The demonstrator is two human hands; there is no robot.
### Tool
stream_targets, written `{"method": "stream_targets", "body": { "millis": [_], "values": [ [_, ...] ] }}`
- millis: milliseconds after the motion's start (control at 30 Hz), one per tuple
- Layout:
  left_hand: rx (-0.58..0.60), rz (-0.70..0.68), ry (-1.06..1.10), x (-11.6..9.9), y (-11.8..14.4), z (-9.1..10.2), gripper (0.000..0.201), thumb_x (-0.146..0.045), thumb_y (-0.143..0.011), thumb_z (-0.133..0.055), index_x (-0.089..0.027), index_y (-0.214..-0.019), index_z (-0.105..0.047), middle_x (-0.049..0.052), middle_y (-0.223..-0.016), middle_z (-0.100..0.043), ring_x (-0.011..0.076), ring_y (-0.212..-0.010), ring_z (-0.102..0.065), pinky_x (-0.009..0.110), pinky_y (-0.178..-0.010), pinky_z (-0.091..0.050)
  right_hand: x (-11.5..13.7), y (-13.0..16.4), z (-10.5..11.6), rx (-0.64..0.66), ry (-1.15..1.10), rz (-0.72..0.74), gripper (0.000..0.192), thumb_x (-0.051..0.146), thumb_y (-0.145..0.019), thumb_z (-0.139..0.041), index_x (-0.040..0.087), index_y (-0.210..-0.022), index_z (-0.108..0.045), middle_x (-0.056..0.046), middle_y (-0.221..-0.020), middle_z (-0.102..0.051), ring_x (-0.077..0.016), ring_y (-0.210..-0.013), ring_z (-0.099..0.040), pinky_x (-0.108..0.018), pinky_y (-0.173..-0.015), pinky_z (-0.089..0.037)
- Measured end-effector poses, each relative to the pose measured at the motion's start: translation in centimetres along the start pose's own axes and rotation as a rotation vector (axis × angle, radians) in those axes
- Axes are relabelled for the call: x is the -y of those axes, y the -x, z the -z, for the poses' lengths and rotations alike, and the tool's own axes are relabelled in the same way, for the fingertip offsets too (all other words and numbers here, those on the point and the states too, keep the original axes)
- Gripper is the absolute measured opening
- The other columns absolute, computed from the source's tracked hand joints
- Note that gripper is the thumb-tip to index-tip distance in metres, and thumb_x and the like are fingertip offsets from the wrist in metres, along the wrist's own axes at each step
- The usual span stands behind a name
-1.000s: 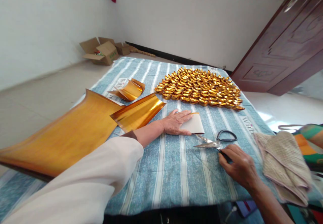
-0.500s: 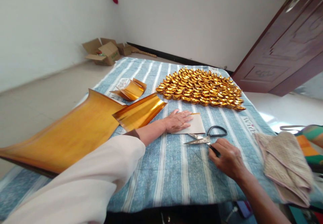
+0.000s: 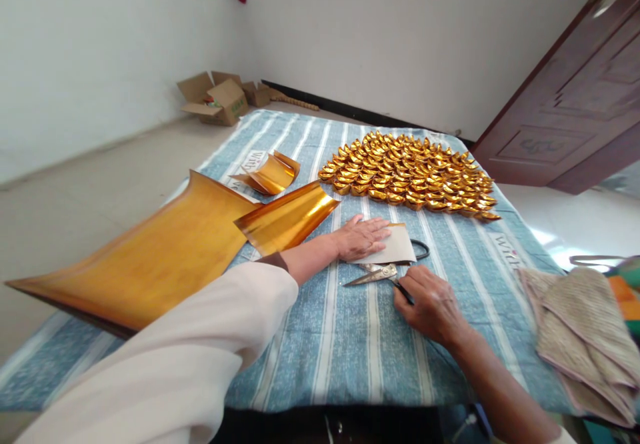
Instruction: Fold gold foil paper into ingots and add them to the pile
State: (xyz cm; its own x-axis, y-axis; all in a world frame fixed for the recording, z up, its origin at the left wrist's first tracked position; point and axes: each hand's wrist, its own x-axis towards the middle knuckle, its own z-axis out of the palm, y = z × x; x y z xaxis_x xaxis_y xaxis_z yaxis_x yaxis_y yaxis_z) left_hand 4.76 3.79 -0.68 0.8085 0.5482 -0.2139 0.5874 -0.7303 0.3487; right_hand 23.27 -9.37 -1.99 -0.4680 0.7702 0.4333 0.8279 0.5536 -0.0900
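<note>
My left hand (image 3: 364, 237) lies flat with its fingers spread on a folded sheet of paper (image 3: 399, 245), pale side up with a thin gold strip along its far edge. My right hand (image 3: 429, 303) is closed around one black handle of the scissors (image 3: 376, 275). The scissors lie at the near edge of the paper with their blades pointing left. Their other handle loop pokes out at the paper's right side, part of it hidden under the sheet. Left of my left hand rests a curled sheet of gold foil paper (image 3: 287, 219), overlapping a large gold sheet (image 3: 170, 251).
Many folded gold paper ingots (image 3: 410, 176) stand in rows at the back right of the striped tablecloth (image 3: 345, 364). A smaller curled gold piece (image 3: 273, 172) lies at the back left. A beige towel (image 3: 580, 324) is at the right edge. Cardboard boxes (image 3: 220, 101) sit on the floor.
My right hand has slid the scissors leftward, so their far handle loop is now partly under the paper. My left hand stays flat on the sheet. The view has shifted slightly.
</note>
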Motion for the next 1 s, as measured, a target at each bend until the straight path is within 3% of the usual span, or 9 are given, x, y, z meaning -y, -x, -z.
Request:
{"method": "stream_targets", "body": {
  "millis": [267, 500, 633, 733, 867, 1000],
  "values": [
    [-0.007, 0.002, -0.027, -0.3, 0.2, 0.1, 0.053, -0.038, -0.096, -0.024, -0.019, -0.146, -0.030, 0.006, -0.156, -0.020, 0.0218, -0.144, -0.011, 0.049, -0.112, -0.008, 0.6, -0.5, -0.2, -0.001, 0.006, 0.013, 0.021, 0.014, -0.082, -0.050, 0.019, -0.063, -0.055, -0.003, -0.065, -0.052, -0.0171, -0.067, -0.050, -0.030, -0.063, -0.036],
    [-0.014, -0.007, -0.010, 0.3, -0.1, -0.3, 0.052, -0.040, -0.095, -0.026, -0.025, -0.145, -0.031, 0.003, -0.156, -0.020, 0.0233, -0.144, -0.012, 0.051, -0.112, -0.007, 0.3, 0.8, 0.9, 0.019, -0.052, 0.021, 0.022, 0.015, -0.083, -0.050, 0.020, -0.061, -0.054, -0.002, -0.063, -0.051, -0.0159, -0.063, -0.049, -0.029, -0.060, -0.036],
    [-0.019, -0.011, 0.008, 0.5, -0.5, 0.1, 0.050, -0.033, -0.092, -0.035, -0.026, -0.142, -0.034, 0.004, -0.155, -0.026, 0.0236, -0.141, -0.021, 0.050, -0.112, -0.014, -0.9, 2.9, 2.3, -0.059, -0.161, -0.075, 0.013, 0.015, -0.084, -0.054, 0.019, -0.073, -0.060, -0.002, -0.067, -0.055, -0.0157, -0.065, -0.053, -0.028, -0.063, -0.041],
    [-0.080, 0.028, 0.009, 0.6, -0.5, 1.1, 0.050, -0.024, -0.085, -0.044, -0.024, -0.134, -0.044, 0.004, -0.151, -0.034, 0.0231, -0.135, -0.033, 0.040, -0.109, -0.026, -2.4, 4.5, 3.1, -0.166, -0.158, -0.180, 0.007, 0.018, -0.084, -0.056, 0.018, -0.080, -0.062, -0.004, -0.072, -0.060, -0.0164, -0.069, -0.057, -0.028, -0.068, -0.045],
    [-0.139, 0.128, -0.013, 0.5, 0.0, 2.6, 0.044, -0.022, -0.080, -0.047, -0.017, -0.123, -0.054, 0.010, -0.133, -0.053, 0.0245, -0.119, -0.050, 0.034, -0.100, -0.039, -4.6, 5.4, 3.0, -0.276, 0.134, -0.378, 0.013, 0.026, -0.084, -0.056, 0.019, -0.075, -0.062, -0.005, -0.069, -0.061, -0.0189, -0.066, -0.058, -0.031, -0.065, -0.043],
    [-0.132, 0.255, -0.045, 0.2, 0.2, 3.5, 0.037, -0.027, -0.073, -0.056, -0.017, -0.107, -0.065, 0.012, -0.111, -0.063, 0.0299, -0.101, -0.060, 0.038, -0.084, -0.049, -6.3, 5.0, 1.9, -0.237, 0.427, -0.548, 0.018, 0.028, -0.083, -0.055, 0.019, -0.068, -0.061, -0.006, -0.064, -0.059, -0.0200, -0.059, -0.054, -0.030, -0.052, -0.033]
  ]
}}
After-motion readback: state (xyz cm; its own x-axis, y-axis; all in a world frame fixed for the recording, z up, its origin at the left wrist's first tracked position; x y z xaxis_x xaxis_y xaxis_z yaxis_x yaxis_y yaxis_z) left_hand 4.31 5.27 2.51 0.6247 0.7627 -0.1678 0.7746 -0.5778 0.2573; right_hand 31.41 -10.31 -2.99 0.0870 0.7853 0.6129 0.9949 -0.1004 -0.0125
